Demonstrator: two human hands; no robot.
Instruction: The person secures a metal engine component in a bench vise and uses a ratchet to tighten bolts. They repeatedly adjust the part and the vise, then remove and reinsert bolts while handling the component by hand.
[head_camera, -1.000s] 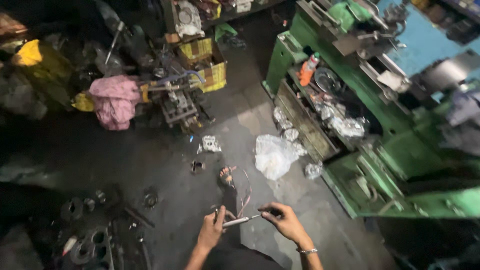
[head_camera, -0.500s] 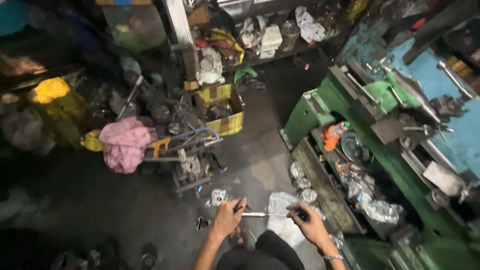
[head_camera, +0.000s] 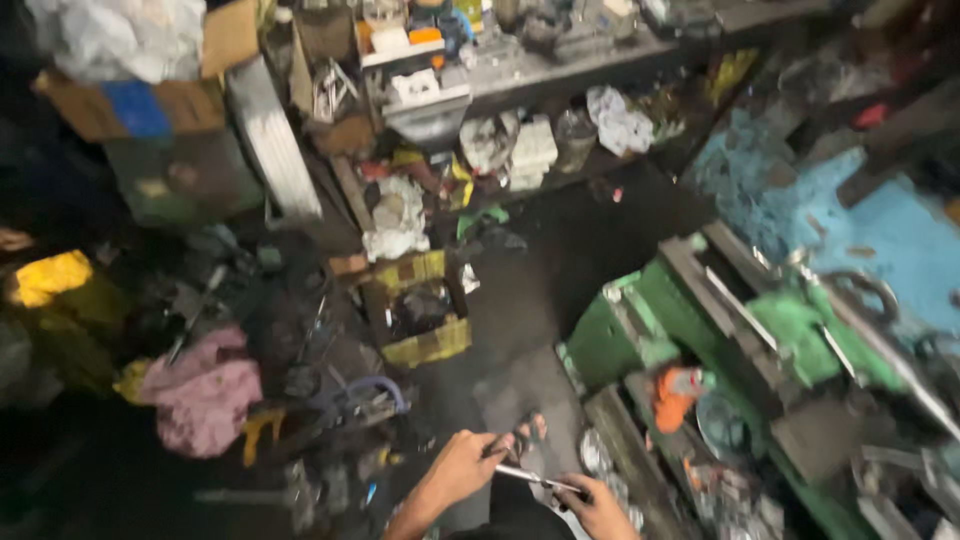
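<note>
A thin metal rod (head_camera: 525, 476) is held at the bottom of the view between both hands: the left hand (head_camera: 458, 470) is curled over its upper end, and the right hand (head_camera: 598, 505) is closed on its lower end, so each grip is clamped on the rod, though blur hides the exact lie of the fingers. The rod is carried in the air above the dark floor (head_camera: 520, 300), tilted down toward the right hand. Just beside the rod, to its right, stands a green lathe (head_camera: 720, 340) with an orange item (head_camera: 672, 398) on its lower ledge. Further up from the rod a yellow crate (head_camera: 420, 310) sits on the floor, and well to the left of the rod a pink cloth (head_camera: 205, 390) lies among dark metal parts. Well above the rod, a cluttered shelf (head_camera: 600, 70) runs across the top. As a judgement, the rod could be dropped or knocked against the lathe edge, since it is thin, the machine is close, and the floor below is crowded with loose scrap in poor light.
</note>
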